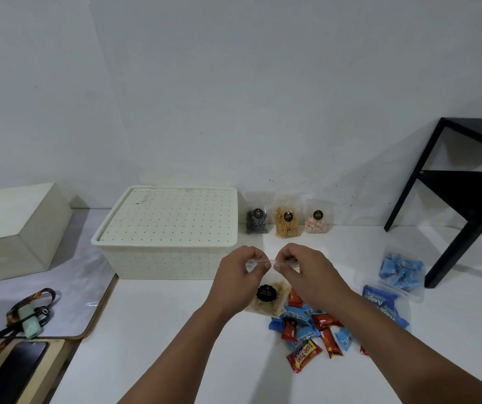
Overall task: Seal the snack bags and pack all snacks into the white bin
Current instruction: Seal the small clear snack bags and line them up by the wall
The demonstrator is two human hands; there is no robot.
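My left hand (238, 275) and my right hand (301, 272) both pinch the top strip of a clear snack bag (269, 298) with a black round label and pale crumbs inside; it hangs above the table. The white bin (170, 258) stands behind my hands with its dotted lid (170, 217) on. Three more labelled clear bags stand against the wall: a dark one (257, 220), an orange one (286, 223) and a pink-white one (317, 221). A pile of small red and blue wrapped snacks (309, 330) lies under my right forearm. Two clear bags of blue packets (400, 269) (385, 307) lie at right.
A black stool (467, 193) stands at the far right. A pale wooden box (15, 228) sits at left on a marbled board (68, 287). A lanyard with a pale green holder (30, 316) and a dark phone (12, 371) lie at the lower left.
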